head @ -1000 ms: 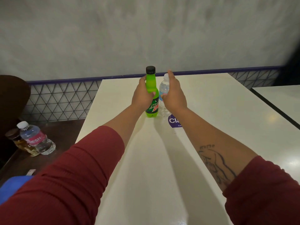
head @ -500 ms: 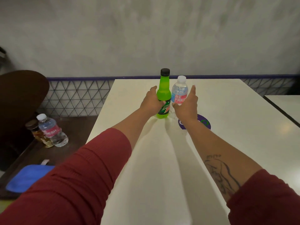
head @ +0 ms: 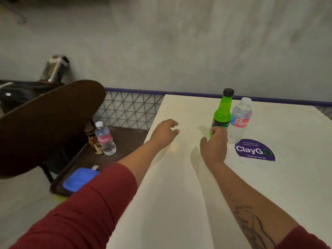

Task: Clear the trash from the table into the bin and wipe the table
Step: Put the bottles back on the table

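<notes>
Standing upright side by side near the far edge of the table (head: 179, 194), the green bottle (head: 221, 112) and the clear water bottle (head: 240, 121) touch or nearly touch, just behind a purple ClayGo sticker (head: 254, 150). They look grouped there so both can go to the bin together (no bin is in view).

The right hand (head: 214, 148) hovers low in front of the green bottle, fingers relaxed and apart and clamped on nothing. Its fingertips (head: 214, 130) sit at the bottle's foot, and I cannot tell whether they touch it. The left hand (head: 164, 132) hangs over the table's left edge, fingers loosely curled and empty, likely heading for the side tray (head: 59, 184). That tray holds a blue cloth (head: 79, 178) and 2 more small bottles (head: 105, 139), and the cloth is the likely wiper.

Half a second ago each hand gripped 1 bottle, the left on the green and the right on the water. Both have let go since then, the left hand has moved away leftward, and the view has swung left.
</notes>
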### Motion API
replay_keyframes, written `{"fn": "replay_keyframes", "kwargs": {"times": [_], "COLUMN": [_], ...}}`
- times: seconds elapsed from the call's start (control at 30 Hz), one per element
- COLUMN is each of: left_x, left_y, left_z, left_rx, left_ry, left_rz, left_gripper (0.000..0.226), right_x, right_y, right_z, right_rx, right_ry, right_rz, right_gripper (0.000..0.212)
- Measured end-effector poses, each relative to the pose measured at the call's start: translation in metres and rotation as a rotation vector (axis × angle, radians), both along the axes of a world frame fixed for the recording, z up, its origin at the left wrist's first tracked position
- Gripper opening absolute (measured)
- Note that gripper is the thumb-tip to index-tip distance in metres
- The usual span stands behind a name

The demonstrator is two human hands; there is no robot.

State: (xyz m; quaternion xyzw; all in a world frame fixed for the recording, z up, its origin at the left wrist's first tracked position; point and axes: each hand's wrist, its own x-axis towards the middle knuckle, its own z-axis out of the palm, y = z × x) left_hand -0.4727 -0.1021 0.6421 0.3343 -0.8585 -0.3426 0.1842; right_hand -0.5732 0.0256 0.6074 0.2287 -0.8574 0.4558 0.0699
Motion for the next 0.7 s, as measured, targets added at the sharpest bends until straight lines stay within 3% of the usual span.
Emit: {"fn": "replay_keyframes", "kwargs": {"times": [0.2, 0.4, 0.7], "left_x": [0.074, 0.149, 0.228], "left_y": [-0.064, -0.132, -0.223], "left_z": [-0.008, -0.024, -0.053], "left_rx": [0.022, 0.026, 0.021], "left_ry": [0.060, 0.105, -0.026], "left_rz": [0.173, 0.357, 0.463], "left_gripper": [0.030, 0.028, 0.054], "right_x": [0.064, 0.135, 0.201], "right_y": [-0.064, -0.139, -0.241], "right_z": [-0.006, -0.010, -0.026], "right_rx": [0.110, 0.157, 0.306], "right_ry": [0.073, 0.062, 0.007], "right_rz": [0.289, 0.437, 0.576], "right_gripper": [0.034, 0.038, 0.069]}}
